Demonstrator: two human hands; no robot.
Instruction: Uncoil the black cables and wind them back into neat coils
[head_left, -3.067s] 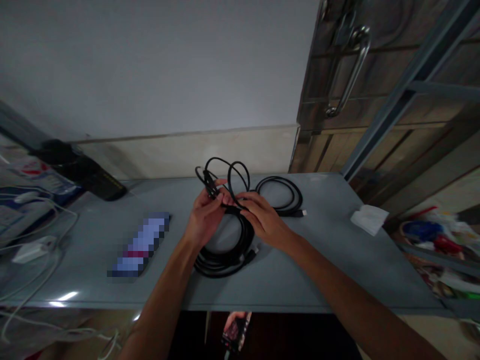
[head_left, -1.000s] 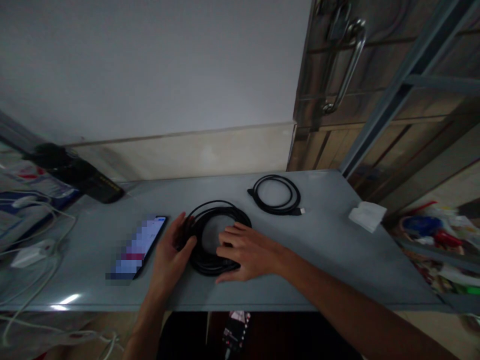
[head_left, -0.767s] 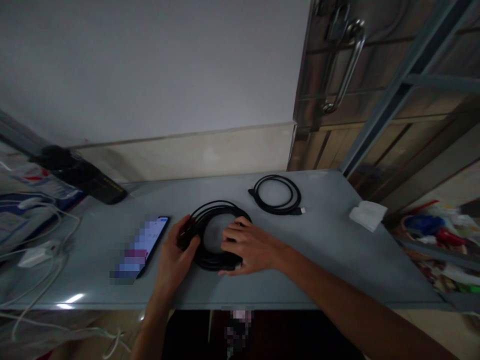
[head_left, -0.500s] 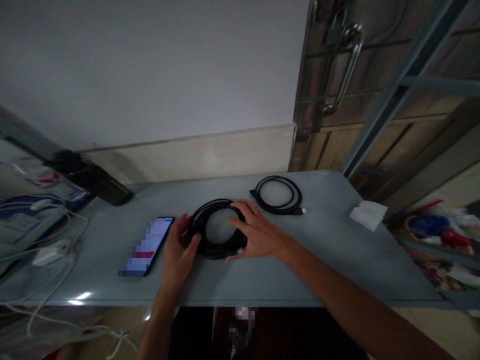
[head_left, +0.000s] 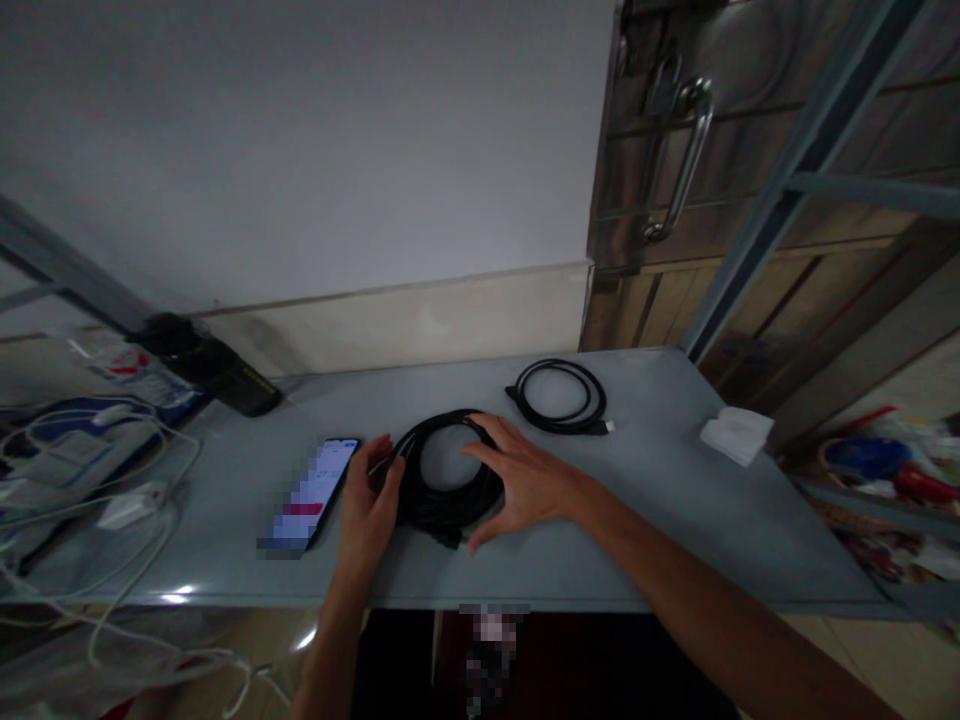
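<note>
Where clutter stands at the left end of the table (head_left: 645,565), a clear plastic package (head_left: 161,385) with red print sits behind a black bottle (head_left: 225,375); what either container holds cannot be told. Nearer the front lies a white adapter (head_left: 129,506), then a phone (head_left: 322,485) with its screen lit and partly blurred out. Just beside the phone, the left hand (head_left: 371,490) grips the left side of the thick cable coil (head_left: 448,508), its thumb lying over the strands. This coil rests on the table toward the front, roughly round, with a dark plug end (head_left: 448,540) poking out on the near side. For a tidy ring, it seems best to let the left fingers pin the loops while the right ones press the outer strands inward evenly, tucking the plug end along the bundle so it snags nothing. The right hand (head_left: 517,480) spans the coil's right side, fingers spread, thumb well apart from the rest. Farther right and back lies a smaller cable coil (head_left: 551,427), touched by neither hand, then a white paper (head_left: 739,435). At the far right, a blue round thing (head_left: 866,460), perhaps a bowl, sits beside a red object (head_left: 928,487); any contents are too blurred to tell.
</note>
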